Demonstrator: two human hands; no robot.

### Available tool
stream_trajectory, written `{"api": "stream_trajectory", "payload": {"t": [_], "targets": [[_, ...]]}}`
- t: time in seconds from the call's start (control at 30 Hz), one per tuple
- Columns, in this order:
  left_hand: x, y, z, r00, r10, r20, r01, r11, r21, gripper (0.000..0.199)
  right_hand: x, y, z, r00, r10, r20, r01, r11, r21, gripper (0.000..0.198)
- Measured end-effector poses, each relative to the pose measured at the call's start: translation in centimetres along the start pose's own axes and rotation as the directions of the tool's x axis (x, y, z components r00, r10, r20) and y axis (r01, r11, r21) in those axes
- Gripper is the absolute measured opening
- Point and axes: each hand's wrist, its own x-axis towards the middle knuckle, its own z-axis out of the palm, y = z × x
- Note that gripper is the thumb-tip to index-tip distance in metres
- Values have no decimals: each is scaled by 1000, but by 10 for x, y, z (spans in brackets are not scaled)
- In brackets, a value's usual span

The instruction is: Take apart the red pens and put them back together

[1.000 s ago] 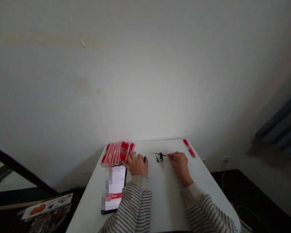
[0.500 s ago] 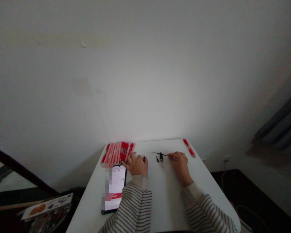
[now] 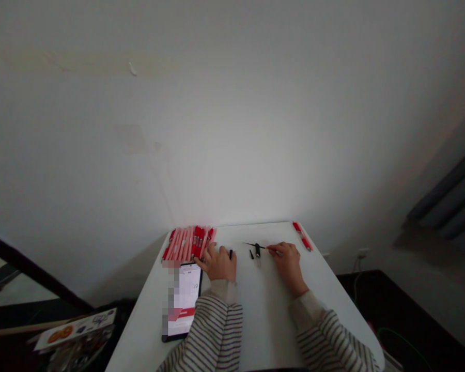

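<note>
My left hand (image 3: 220, 263) rests on the table, its outer fingers spread beside the pens. A small black piece (image 3: 231, 254) sticks up between its thumb and forefinger; most of it is hidden. My right hand (image 3: 287, 262) pinches a thin black rod (image 3: 262, 247), which points left across the table. Under or against the rod lies a short black part (image 3: 258, 251), with a small clear piece (image 3: 259, 262) just below it. A tiny black tip (image 3: 251, 254) sits to their left.
Several red and pink pens (image 3: 184, 244) lie in a row at the back left of the white table (image 3: 256, 320). A phone (image 3: 183, 302) with its screen lit is by my left sleeve. More red pens (image 3: 303, 236) lie at the right edge. A wall stands behind.
</note>
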Motion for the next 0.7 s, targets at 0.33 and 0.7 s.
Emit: {"api": "stream_trajectory", "payload": {"t": [0.33,0.7], "targets": [[-2,1,1,996,82,-30,-83,995,-46,25,-1,-2,-2,1000,6,21,-6,1000,15,19],[-5,4,0,969,242,-56,-248,949,-195,24,-2,-4,-1,999,13,39,-13,1000,2,18]]}}
